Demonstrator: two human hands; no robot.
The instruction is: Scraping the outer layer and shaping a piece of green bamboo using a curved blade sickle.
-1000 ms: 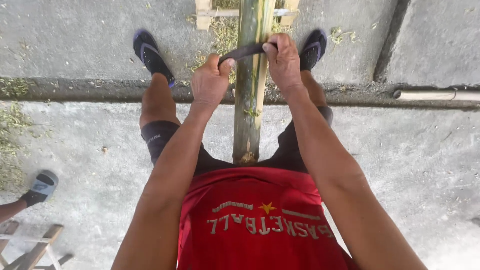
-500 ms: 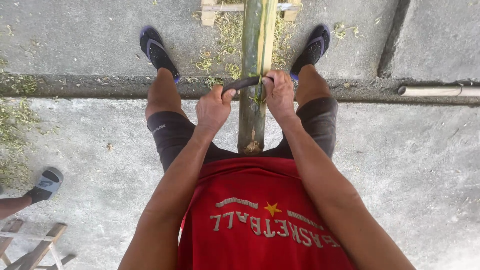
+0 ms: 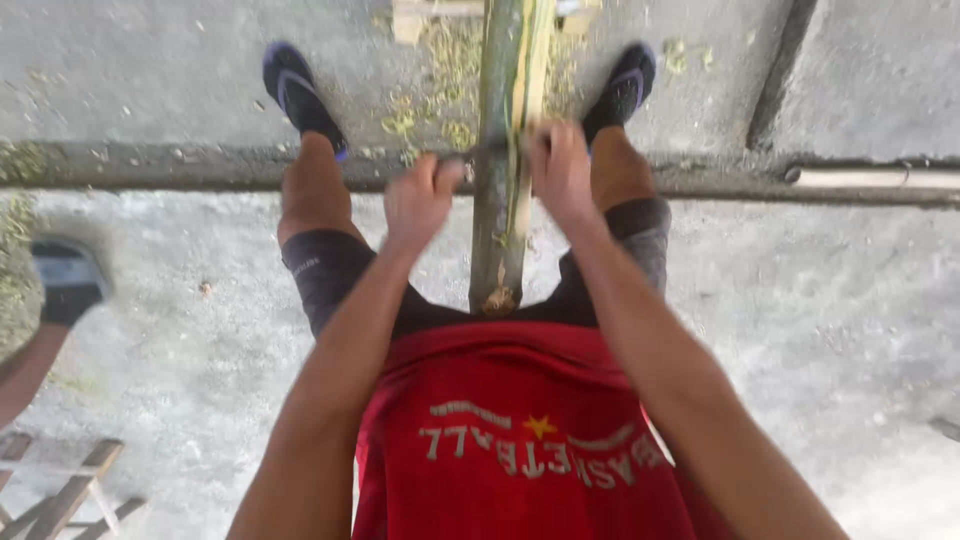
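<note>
My left hand point(image 3: 420, 200) and right hand point(image 3: 560, 170) each clench one end of a dark blade point(image 3: 478, 152) across the bamboo pole point(image 3: 495, 220).

A person seen from above wears a red sleeveless jersey point(image 3: 520, 440) with pale lettering and a small yellow star, dark grey knee-length shorts point(image 3: 330, 275), and dark slip-on sandals with purple-edged soles point(image 3: 300, 95). Both arms are bare.

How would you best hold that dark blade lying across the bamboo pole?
Grip the blade at both ends, from either side of the pole, as the left hand and right hand do: it lies crosswise, its middle on the bamboo.
</note>
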